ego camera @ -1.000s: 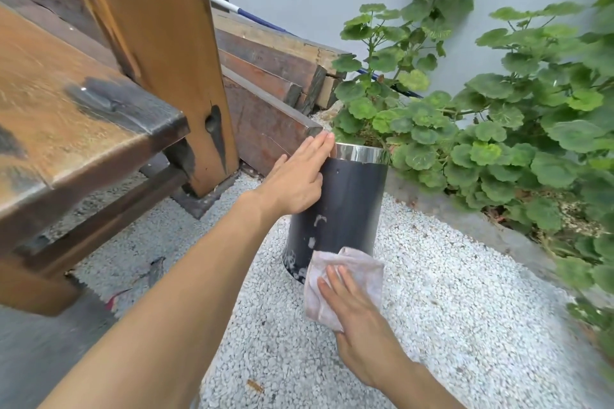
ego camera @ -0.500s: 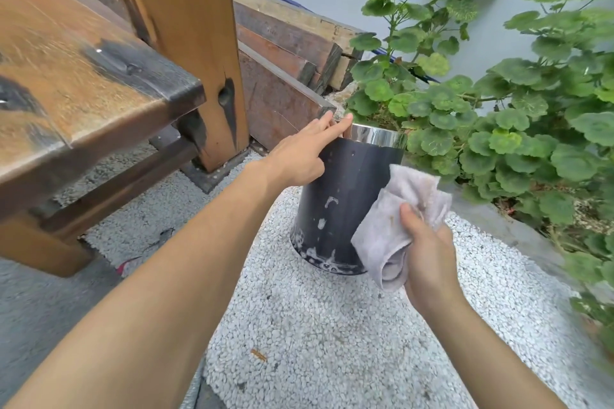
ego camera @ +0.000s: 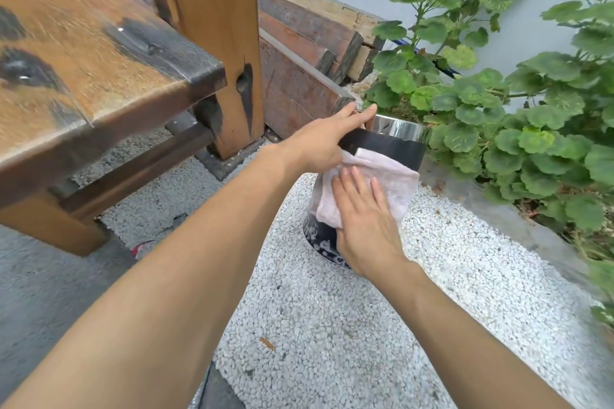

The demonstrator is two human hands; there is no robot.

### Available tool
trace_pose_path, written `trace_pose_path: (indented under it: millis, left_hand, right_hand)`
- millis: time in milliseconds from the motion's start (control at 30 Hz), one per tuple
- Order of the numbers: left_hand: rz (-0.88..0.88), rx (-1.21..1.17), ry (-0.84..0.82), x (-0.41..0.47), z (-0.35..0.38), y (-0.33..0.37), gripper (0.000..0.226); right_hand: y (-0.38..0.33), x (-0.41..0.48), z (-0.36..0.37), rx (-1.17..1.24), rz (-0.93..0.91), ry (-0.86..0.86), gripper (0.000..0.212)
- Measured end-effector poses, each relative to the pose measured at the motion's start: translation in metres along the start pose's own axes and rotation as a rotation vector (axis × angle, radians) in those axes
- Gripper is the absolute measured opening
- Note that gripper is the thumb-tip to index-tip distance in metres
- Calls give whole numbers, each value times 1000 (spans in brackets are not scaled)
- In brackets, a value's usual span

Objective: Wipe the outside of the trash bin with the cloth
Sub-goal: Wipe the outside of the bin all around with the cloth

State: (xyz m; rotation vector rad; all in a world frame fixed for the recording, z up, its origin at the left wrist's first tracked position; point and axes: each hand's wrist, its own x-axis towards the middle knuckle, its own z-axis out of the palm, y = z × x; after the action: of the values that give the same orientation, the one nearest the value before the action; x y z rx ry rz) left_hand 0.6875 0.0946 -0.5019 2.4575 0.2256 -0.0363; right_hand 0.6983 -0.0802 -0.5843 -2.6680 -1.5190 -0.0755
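A black cylindrical trash bin [ego camera: 392, 144] with a shiny metal rim stands on white gravel. White smears show near its base. My left hand [ego camera: 324, 142] grips the bin's upper left side, fingers reaching to the rim. A pale pinkish cloth [ego camera: 388, 177] lies spread flat against the bin's front. My right hand [ego camera: 363, 214] presses on the cloth with fingers flat and together, covering its lower part and much of the bin's front.
A worn wooden bench [ego camera: 99, 76] and a thick wooden post [ego camera: 216, 43] stand to the left. Stacked timber planks [ego camera: 305, 43] lie behind the bin. Leafy green plants [ego camera: 518, 116] crowd the bin's right side along a concrete kerb [ego camera: 481, 206]. White gravel [ego camera: 332, 325] covers the ground.
My right hand went from holding the bunched cloth in the air beside the bin to pressing it spread flat on the bin's front. My left hand stayed at the rim.
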Motion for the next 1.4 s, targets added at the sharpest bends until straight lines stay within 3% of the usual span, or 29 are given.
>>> trace_pose_path:
  millis: [500, 600, 700, 833, 900, 967, 1033, 1133, 1233, 1333, 1400]
  left_hand:
    - [-24, 63, -26, -6, -1, 2, 108]
    - [-17, 66, -23, -7, 0, 2, 107]
    - [-2, 63, -16, -5, 0, 1, 106]
    - [30, 27, 2, 2, 5, -5, 101]
    - [42, 12, 17, 5, 8, -10, 95]
    - [40, -2, 38, 5, 8, -11, 94]
    - [31, -2, 52, 1, 6, -8, 94]
    - [38, 28, 67, -3, 3, -6, 81]
    - [45, 40, 118, -7, 4, -8, 61]
    - [39, 27, 225, -12, 8, -14, 52]
    - [53, 22, 259, -15, 8, -17, 50]
  right_hand:
    - [-28, -82, 50, 271, -53, -263, 72]
    - [-28, -90, 44, 591, 55, -268, 62]
    - [-23, -89, 14, 1036, 355, -303, 40]
    - [12, -78, -40, 1579, 810, -152, 30]
    - [34, -69, -73, 1786, 866, -27, 25]
    - [52, -57, -106, 1856, 807, 121, 24]
    - [64, -41, -131, 1757, 725, 312, 20]
    - [71, -14, -149, 1288, 576, 477, 12]
    - [64, 13, -138, 748, 391, 376, 25]
    - [49, 28, -107, 461, 126, 187, 21]
    - [45, 31, -87, 283, 94, 162, 24]
